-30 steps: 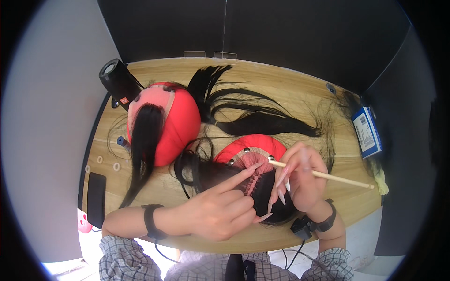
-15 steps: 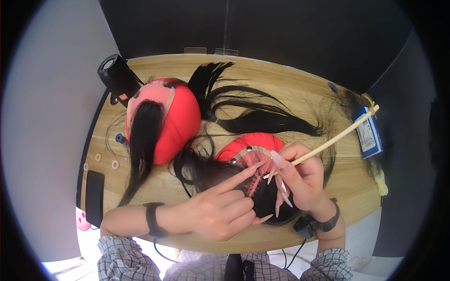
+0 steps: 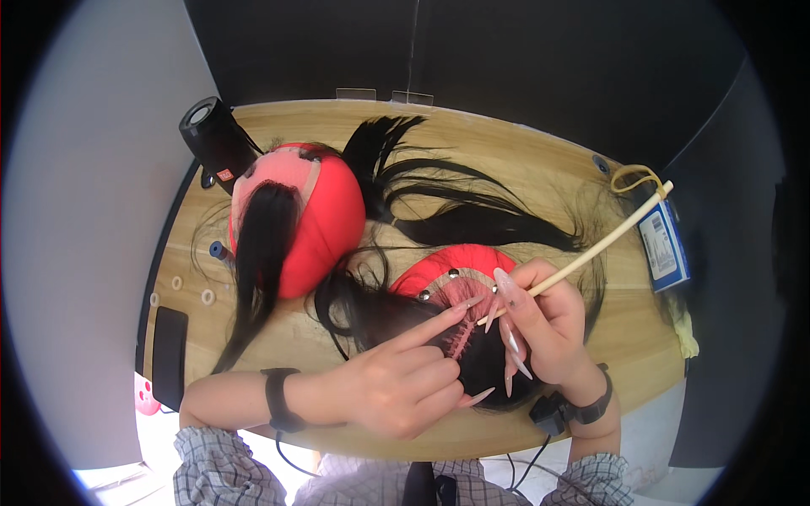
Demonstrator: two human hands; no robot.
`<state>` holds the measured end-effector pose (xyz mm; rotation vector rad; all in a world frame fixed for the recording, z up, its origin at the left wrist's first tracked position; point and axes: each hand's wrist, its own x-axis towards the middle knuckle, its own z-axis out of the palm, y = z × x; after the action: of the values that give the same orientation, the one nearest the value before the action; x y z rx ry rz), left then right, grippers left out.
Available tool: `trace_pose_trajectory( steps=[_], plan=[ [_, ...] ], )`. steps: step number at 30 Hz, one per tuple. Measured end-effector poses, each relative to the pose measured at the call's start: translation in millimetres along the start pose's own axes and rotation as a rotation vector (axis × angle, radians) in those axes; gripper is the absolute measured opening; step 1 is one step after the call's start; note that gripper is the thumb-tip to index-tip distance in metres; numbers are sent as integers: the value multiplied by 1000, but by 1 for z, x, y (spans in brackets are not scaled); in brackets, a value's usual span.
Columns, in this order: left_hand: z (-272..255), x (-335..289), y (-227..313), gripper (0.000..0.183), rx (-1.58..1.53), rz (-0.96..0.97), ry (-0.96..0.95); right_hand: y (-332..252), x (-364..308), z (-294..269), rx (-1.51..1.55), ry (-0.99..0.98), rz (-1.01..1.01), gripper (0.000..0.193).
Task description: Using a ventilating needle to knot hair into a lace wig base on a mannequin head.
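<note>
A half-made wig [image 3: 460,341], with pink mesh, a beige band and black hair, lies over a red head form [image 3: 460,257] at the front centre. My right hand [image 3: 548,329] grips a long pale wooden stick [image 3: 591,251] like a pen; its lower tip meets the mesh along the parting. Whether that tip carries a hook is too small to tell. My left hand [image 3: 405,375] stretches its index finger onto the mesh beside the tip. Its other fingers are curled closed, and what they hold, if anything, is hidden. A yellowish loop [image 3: 637,175] hangs by the stick's upper end.
On the left stands a second red head form [image 3: 337,223] with a mesh cap and black hair. Behind it is a black cylindrical speaker [image 3: 207,139]. Loose black hair [image 3: 481,221] spreads across the back. A blue box [image 3: 662,244] sits right, a dark phone-like slab [image 3: 170,358] left.
Both hands keep nearly the same pose over the mesh. The stick's upper end has shifted slightly left, and the yellowish loop has swung out to the left. The view has tilted a little.
</note>
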<state>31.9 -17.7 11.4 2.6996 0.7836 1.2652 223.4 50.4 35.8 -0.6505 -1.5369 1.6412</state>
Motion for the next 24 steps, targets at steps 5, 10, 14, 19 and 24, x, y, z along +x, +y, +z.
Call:
trace_pose_trajectory(
  steps=[5, 10, 14, 19, 24],
  plan=[
    [1, -1, 1, 27, 11, -1, -4, -4, 4, -3, -149, -124, -41, 15],
    [2, 1, 1, 27, -1, -3, 12, 5, 9, -13, -202, -174, -212, 20],
    [4, -1, 0, 27, -1, -9, 16, 0, 6, -8, -106, -139, -68, 21],
    [2, -4, -1, 28, -9, -11, 25, 0, 5, -5, -180, -123, -8, 20],
    [5, 0, 1, 29, 0, -5, 20, 0, 1, -10, -230, -116, -64, 19]
  ],
)
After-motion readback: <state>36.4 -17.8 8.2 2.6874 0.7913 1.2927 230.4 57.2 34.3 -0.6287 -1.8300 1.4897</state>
